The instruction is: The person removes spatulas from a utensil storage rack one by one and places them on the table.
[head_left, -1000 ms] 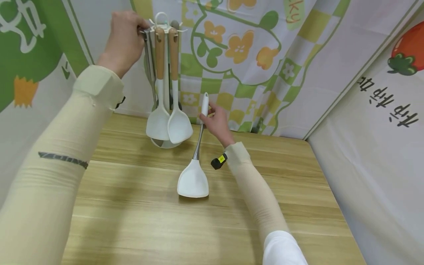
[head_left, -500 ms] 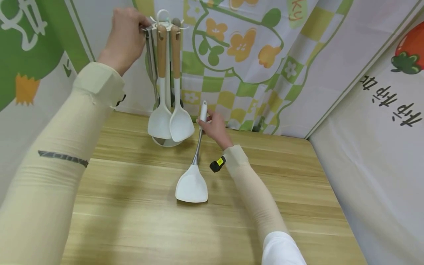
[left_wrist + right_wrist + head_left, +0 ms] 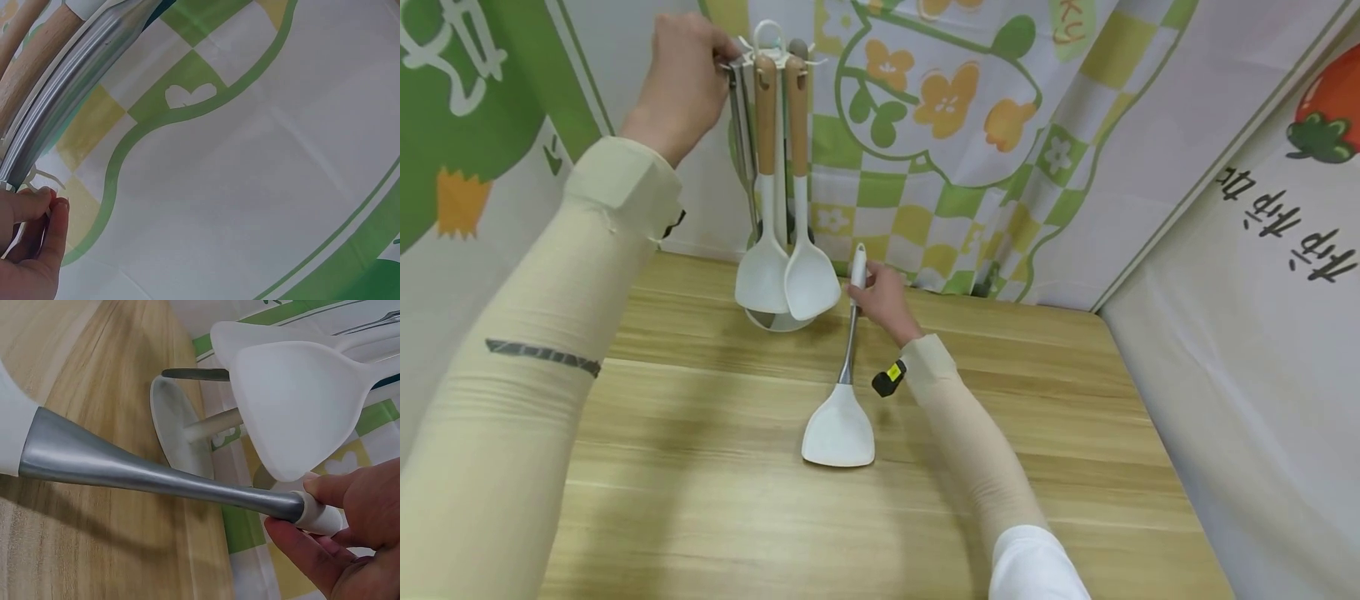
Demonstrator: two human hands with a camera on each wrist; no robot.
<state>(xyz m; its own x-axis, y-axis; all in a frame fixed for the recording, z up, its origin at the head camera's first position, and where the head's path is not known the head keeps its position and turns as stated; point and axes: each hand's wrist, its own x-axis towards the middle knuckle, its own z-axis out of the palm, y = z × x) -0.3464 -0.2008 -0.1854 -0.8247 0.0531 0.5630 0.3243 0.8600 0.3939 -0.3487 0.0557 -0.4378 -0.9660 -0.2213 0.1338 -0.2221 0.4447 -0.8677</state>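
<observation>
In the head view, a white spatula (image 3: 838, 429) with a steel neck slants over the table, its blade low at or just above the wood. My right hand (image 3: 887, 304) pinches its white handle between thumb and fingers. A white utensil rack, whose round base (image 3: 164, 425) appears in the right wrist view, stands at the back. My left hand (image 3: 681, 83) pinches the rack's top on the left side, near a hook; the exact grip is partly hidden. Two white turners with wooden handles (image 3: 765, 117) hang at the rack's front. A steel-handled utensil (image 3: 75, 87) hangs beside the left fingers.
The wooden table (image 3: 1000, 400) reaches back to a patterned curtain (image 3: 940, 108) close behind the rack. A printed fabric wall (image 3: 1262, 333) bounds the right side, and another stands at the left. More utensils hang partly hidden behind the turners.
My right hand has come down and toward me with the spatula, whose blade now sits lower and nearer the front. The left hand stays at the rack's top.
</observation>
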